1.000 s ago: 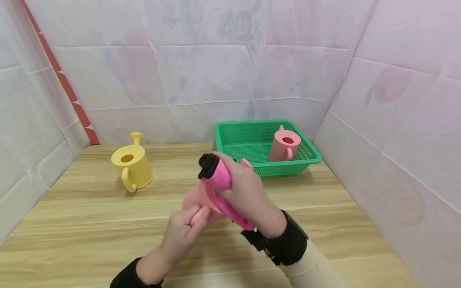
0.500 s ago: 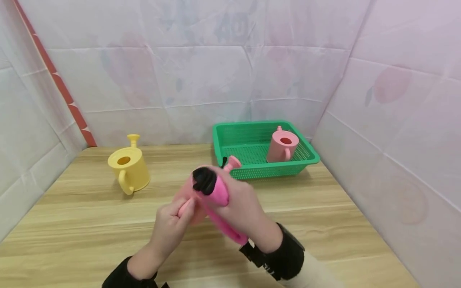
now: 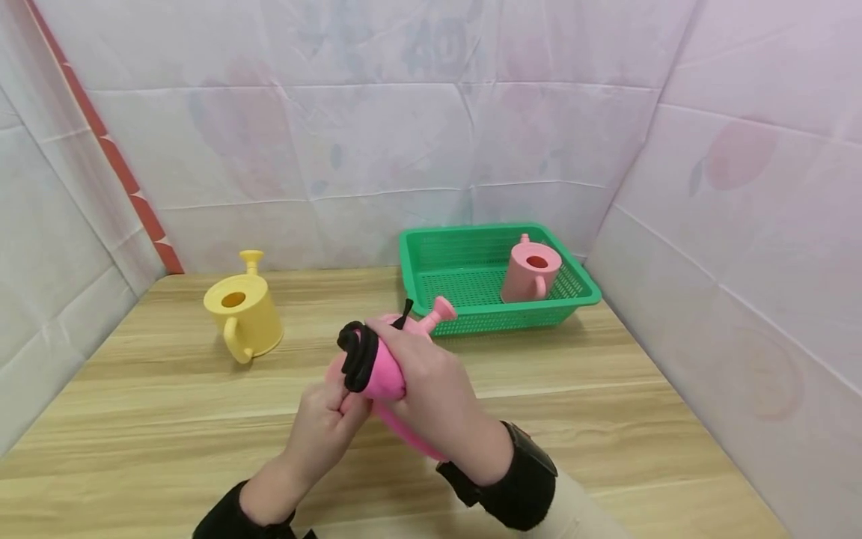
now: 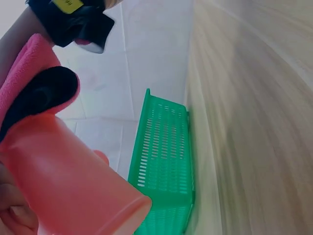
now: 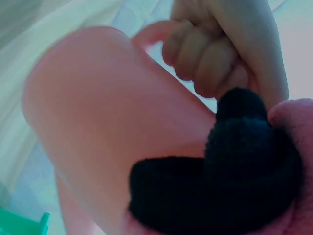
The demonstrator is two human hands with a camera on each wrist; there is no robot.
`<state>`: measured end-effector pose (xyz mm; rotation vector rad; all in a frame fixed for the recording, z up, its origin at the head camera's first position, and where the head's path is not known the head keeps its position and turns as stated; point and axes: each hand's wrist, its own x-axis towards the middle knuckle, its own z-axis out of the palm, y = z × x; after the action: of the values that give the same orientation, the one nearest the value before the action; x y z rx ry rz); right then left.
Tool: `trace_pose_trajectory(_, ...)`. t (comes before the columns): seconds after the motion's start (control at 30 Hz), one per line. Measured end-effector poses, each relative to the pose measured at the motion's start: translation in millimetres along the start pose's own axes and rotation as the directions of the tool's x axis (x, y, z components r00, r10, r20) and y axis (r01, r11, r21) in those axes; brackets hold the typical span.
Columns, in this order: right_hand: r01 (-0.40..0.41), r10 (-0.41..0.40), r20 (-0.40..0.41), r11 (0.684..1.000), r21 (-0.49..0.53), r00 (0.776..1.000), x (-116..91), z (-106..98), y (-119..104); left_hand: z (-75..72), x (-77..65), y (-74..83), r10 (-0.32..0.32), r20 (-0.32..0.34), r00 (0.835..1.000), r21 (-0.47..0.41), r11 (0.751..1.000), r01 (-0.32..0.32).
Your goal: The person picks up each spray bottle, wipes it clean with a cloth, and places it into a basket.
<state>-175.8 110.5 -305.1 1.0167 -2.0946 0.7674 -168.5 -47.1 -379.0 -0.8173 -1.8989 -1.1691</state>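
Note:
A pink watering can (image 4: 73,181) is held up above the table, tilted, with its spout toward the green basket in the head view. My left hand (image 3: 323,423) has its fingers curled round the can's handle, seen clearly in the right wrist view. In my right hand (image 3: 434,389) is a folded bright pink cloth (image 3: 385,373) with a black edge. The cloth (image 5: 215,196) lies against the can's top end, and my right hand hides much of the can in the head view.
At the back right a green perforated basket (image 3: 444,322) holds another pink watering can (image 3: 528,273). A yellow watering can (image 3: 245,314) stands on the wooden table (image 3: 168,442) at the left. Pale sheets hang behind and on both sides.
My right hand and the cloth have moved left and slightly down over the held can. The can's spout has come into fuller view. My left hand has shifted a little left, keeping the handle.

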Motion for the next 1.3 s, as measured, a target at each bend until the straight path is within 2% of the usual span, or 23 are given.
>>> trace_pose_trajectory(0.13,-0.059,0.06,0.028,0.997,-0.053,0.998,7,-8,9,1.4,-2.6,4.0,0.031,0.028,0.999,-0.011,0.999,-0.03)
trace_pose_trajectory(0.23,-0.152,0.156,0.056,0.986,-0.074,0.986,10,-12,22,1.1,-3.3,8.2,0.038,0.029,0.999,0.025,0.999,-0.038)
trace_pose_trajectory(0.37,-0.314,0.314,0.112,0.949,-0.022,0.943,7,-16,38,-1.0,-3.1,9.7,0.028,-0.012,1.0,0.056,0.998,-0.027)
trace_pose_trajectory(0.47,-0.39,0.381,0.129,0.919,0.052,0.916,0,-17,43,-3.4,-2.7,7.8,0.009,-0.061,0.998,0.051,0.999,-0.006)
trace_pose_trajectory(0.5,-0.39,0.379,0.125,0.917,0.079,0.917,-3,-16,43,-4.2,-2.3,7.2,0.006,-0.077,0.997,0.05,0.999,-0.002)
trace_pose_trajectory(0.57,-0.345,0.334,0.098,0.931,0.12,0.937,-8,-14,41,-5.4,-1.6,5.2,0.005,-0.098,0.995,0.044,0.999,0.0)
trace_pose_trajectory(0.67,-0.204,0.201,0.034,0.965,0.163,0.979,-14,-8,33,-5.7,0.3,3.7,0.016,-0.109,0.994,0.038,0.999,-0.012)
trace_pose_trajectory(0.73,-0.09,0.094,-0.012,0.98,0.18,0.996,-15,-4,24,-4.8,1.3,2.6,0.031,-0.102,0.994,0.039,0.999,-0.027)
trace_pose_trajectory(0.8,0.022,-0.015,-0.045,0.984,0.179,0.999,-16,-2,16,-3.3,1.6,2.3,0.054,-0.086,0.995,0.057,0.997,-0.049)
trace_pose_trajectory(0.87,0.123,-0.114,-0.065,0.98,0.157,0.991,-14,0,8,-2.4,0.8,2.2,0.078,-0.06,0.995,0.102,0.992,-0.072)
trace_pose_trajectory(0.93,0.18,-0.171,-0.082,0.977,0.117,0.982,-13,0,4,-1.3,0.0,2.6,0.096,-0.039,0.995,0.125,0.988,-0.091)
trace_pose_trajectory(1.03,0.16,-0.153,-0.089,0.983,0.084,0.984,-10,-1,4,0.0,-0.2,3.8,0.103,-0.019,0.995,0.124,0.987,-0.1)
trace_pose_trajectory(1.13,0.076,-0.07,-0.079,0.995,0.072,0.994,-6,-3,12,1.6,0.1,4.2,0.115,-0.028,0.993,0.078,0.991,-0.112)
trace_pose_trajectory(1.3,-0.047,0.05,-0.039,0.997,0.062,0.998,-5,-5,28,1.5,-2.1,5.1,0.143,-0.041,0.989,0.102,0.985,-0.138)
